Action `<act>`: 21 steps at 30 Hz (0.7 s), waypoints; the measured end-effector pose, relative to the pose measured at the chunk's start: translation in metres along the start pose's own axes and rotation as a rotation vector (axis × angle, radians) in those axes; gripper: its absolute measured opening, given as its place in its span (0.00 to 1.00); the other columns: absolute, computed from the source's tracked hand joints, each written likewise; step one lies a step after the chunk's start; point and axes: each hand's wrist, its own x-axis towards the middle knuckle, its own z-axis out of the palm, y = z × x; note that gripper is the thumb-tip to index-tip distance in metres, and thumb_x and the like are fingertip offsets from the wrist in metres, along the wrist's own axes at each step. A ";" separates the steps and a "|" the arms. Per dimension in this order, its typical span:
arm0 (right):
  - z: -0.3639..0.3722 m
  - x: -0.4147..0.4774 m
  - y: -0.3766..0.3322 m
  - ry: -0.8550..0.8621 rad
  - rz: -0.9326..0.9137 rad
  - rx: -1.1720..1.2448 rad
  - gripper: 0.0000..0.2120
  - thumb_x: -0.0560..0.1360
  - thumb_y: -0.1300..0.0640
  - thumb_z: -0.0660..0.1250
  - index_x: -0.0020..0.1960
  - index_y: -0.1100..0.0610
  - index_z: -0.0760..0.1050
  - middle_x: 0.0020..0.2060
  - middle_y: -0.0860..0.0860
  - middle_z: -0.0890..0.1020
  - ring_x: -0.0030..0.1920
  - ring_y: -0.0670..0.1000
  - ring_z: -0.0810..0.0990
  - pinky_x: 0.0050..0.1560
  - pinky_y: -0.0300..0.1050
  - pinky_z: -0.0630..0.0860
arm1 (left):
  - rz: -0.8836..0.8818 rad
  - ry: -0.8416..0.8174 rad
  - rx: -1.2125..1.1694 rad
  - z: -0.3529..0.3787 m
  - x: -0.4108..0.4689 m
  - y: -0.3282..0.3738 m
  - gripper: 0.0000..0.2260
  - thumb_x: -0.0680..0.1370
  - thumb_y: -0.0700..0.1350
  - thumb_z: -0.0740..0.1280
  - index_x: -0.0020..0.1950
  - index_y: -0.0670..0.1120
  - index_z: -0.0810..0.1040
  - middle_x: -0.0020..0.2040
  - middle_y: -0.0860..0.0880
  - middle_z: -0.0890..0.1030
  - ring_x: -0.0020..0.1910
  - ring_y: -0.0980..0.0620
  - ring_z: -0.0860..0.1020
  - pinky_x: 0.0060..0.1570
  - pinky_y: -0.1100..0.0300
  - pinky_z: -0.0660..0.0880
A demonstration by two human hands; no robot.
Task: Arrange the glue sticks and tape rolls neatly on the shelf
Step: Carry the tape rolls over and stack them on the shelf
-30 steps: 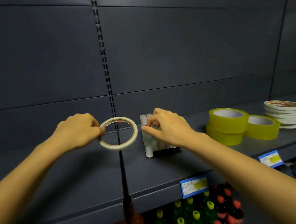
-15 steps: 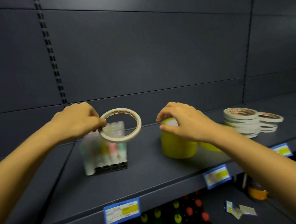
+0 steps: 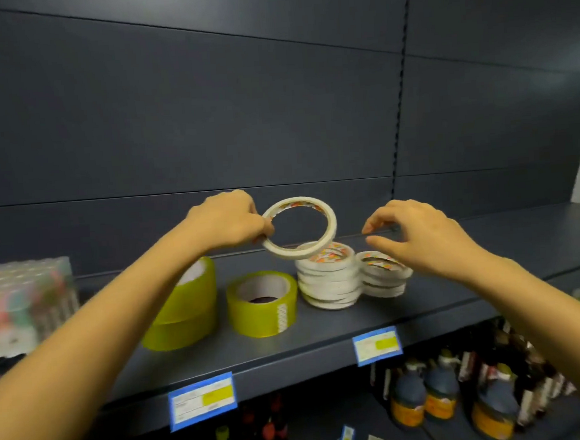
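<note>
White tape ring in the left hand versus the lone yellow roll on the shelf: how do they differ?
The white tape ring is thin and narrow; the lone yellow roll is wide and thick-walled. The ring is tilted in the air, pinched by the left hand; the lone yellow roll lies flat on the shelf, untouched. Both are round tape rolls with an open core.

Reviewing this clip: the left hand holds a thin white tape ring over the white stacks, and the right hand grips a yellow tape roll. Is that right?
Not quite. The head view shows the right hand holding nothing; it hovers, fingers loosely curved, above the shorter white stack. The left hand does hold the thin white tape ring, as stated.
</note>
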 end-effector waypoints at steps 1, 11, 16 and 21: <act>-0.003 -0.003 0.015 0.015 0.026 -0.003 0.05 0.75 0.48 0.64 0.50 0.44 0.77 0.49 0.41 0.76 0.56 0.46 0.73 0.49 0.47 0.72 | 0.015 -0.010 0.007 0.009 0.009 0.017 0.12 0.71 0.52 0.68 0.30 0.47 0.79 0.27 0.50 0.73 0.33 0.49 0.72 0.35 0.59 0.66; -0.015 -0.016 0.097 0.034 0.142 0.005 0.05 0.76 0.48 0.63 0.50 0.44 0.76 0.53 0.43 0.77 0.57 0.46 0.72 0.46 0.44 0.67 | 0.074 -0.112 0.254 0.092 0.077 0.132 0.13 0.74 0.48 0.66 0.31 0.47 0.69 0.32 0.50 0.71 0.40 0.48 0.72 0.42 0.55 0.65; -0.010 -0.018 0.105 0.026 0.146 0.016 0.04 0.76 0.48 0.63 0.49 0.43 0.76 0.53 0.42 0.76 0.57 0.46 0.73 0.47 0.45 0.69 | 0.062 -0.215 0.377 0.114 0.090 0.134 0.12 0.74 0.47 0.65 0.33 0.46 0.69 0.37 0.50 0.73 0.42 0.49 0.72 0.47 0.55 0.65; 0.000 -0.008 0.095 0.001 0.104 0.038 0.05 0.76 0.48 0.63 0.50 0.44 0.76 0.53 0.43 0.77 0.56 0.48 0.75 0.48 0.45 0.70 | 0.139 0.006 0.307 0.114 0.084 0.123 0.13 0.75 0.53 0.67 0.49 0.43 0.76 0.40 0.48 0.76 0.41 0.47 0.74 0.42 0.57 0.68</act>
